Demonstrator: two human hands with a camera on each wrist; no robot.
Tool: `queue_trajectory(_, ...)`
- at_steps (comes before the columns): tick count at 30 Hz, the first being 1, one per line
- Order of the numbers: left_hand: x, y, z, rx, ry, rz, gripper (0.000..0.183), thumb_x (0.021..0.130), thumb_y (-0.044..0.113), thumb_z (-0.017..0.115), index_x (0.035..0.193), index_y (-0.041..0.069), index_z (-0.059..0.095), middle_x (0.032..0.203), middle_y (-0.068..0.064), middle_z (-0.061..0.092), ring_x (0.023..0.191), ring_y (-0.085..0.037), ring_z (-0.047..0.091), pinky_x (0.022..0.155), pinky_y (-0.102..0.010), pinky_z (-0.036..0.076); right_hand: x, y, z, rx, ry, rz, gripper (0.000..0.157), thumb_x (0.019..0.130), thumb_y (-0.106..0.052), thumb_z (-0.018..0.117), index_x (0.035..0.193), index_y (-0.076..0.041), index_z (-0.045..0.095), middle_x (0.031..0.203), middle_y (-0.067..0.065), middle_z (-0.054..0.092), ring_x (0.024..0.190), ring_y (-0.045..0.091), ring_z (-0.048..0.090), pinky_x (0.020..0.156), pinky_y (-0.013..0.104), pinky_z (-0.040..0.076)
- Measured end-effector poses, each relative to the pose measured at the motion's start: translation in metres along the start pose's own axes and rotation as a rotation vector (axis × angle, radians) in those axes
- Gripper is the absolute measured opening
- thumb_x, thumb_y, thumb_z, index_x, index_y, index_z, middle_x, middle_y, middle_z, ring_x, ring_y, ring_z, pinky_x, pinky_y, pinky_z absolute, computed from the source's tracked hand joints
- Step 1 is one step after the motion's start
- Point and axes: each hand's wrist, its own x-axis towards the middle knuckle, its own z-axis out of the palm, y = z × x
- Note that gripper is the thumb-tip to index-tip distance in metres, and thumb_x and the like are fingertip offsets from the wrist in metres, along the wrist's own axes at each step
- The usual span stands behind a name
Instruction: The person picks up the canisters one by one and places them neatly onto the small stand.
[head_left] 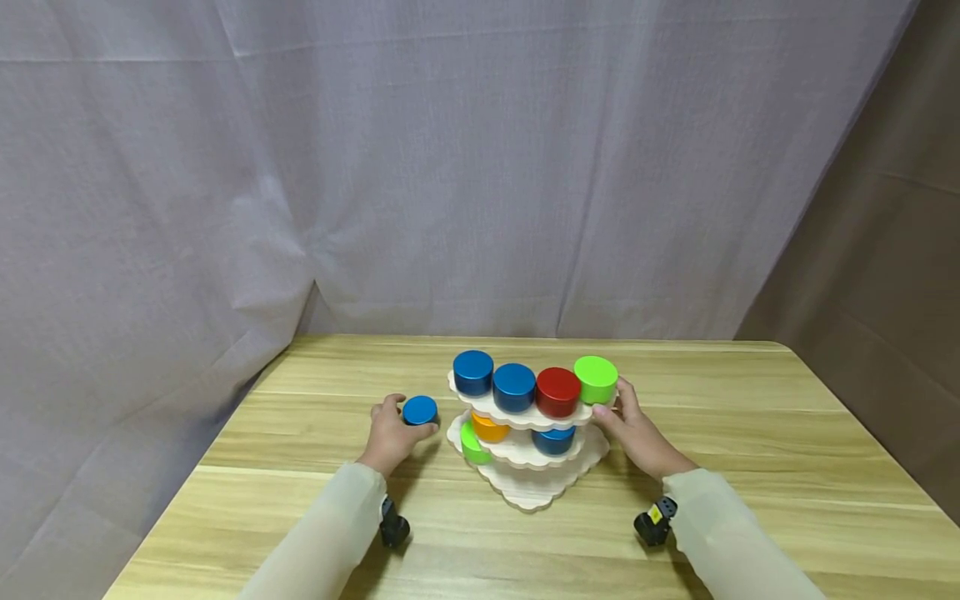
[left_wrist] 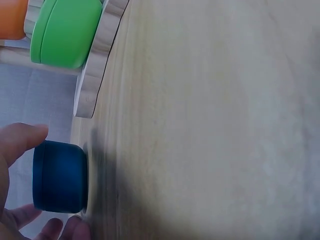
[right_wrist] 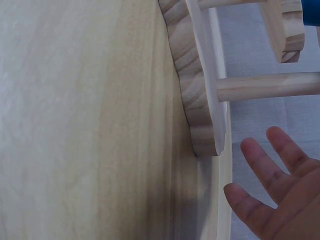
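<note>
My left hand (head_left: 391, 436) pinches a small round blue tin (left_wrist: 61, 176), thumb on one side and fingertips on the other, low over the table left of a three-tier wooden stand (head_left: 527, 485). At the stand's right end, my right hand (head_left: 636, 429) has its thumb and a finger at the sides of a lime-green tin (head_left: 596, 379) on the top tier. Its other fingers (right_wrist: 260, 162) spread loosely beside the stand. Along that tier are also a red tin (head_left: 558, 392), a blue tin (head_left: 514, 387) and another blue tin at the left corner (head_left: 473, 372).
Lower tiers hold an orange tin (head_left: 490, 427), a blue tin (head_left: 553, 440) and a green tin (head_left: 475, 444), partly hidden by the tiers above. Thin wooden posts (right_wrist: 270, 86) join the tiers. Behind the wooden table (head_left: 750, 433) hangs a grey curtain (head_left: 450, 167).
</note>
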Motion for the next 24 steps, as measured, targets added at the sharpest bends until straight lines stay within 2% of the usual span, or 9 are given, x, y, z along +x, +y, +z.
queue_trajectory(8,0.0032,0.0000,0.0023,0.001,0.005,0.000,0.075,0.069,0.022,0.077,0.128,0.000,0.037,0.117,-0.024,0.037,0.106,-0.034,0.044,0.090,-0.048,0.038,0.0012,0.0026,-0.0001,0.009,0.000,0.003,0.064,0.094,-0.036,0.041,0.141,-0.021,0.000,0.142,0.023,0.017,0.126,0.047,0.023,0.095,0.065,0.017)
queue_trajectory(24,0.0037,-0.0008,0.0051,0.002,0.010,-0.021,0.066,0.070,0.017,0.076,0.123,-0.001,0.041,0.116,-0.024,0.039,0.110,-0.037,0.042,0.091,-0.049,0.037,0.0014,0.0028,0.0004,-0.004,0.013,-0.002,0.063,0.094,-0.036,0.041,0.141,-0.021,0.001,0.139,0.022,0.023,0.124,0.044,0.029,0.096,0.062,0.021)
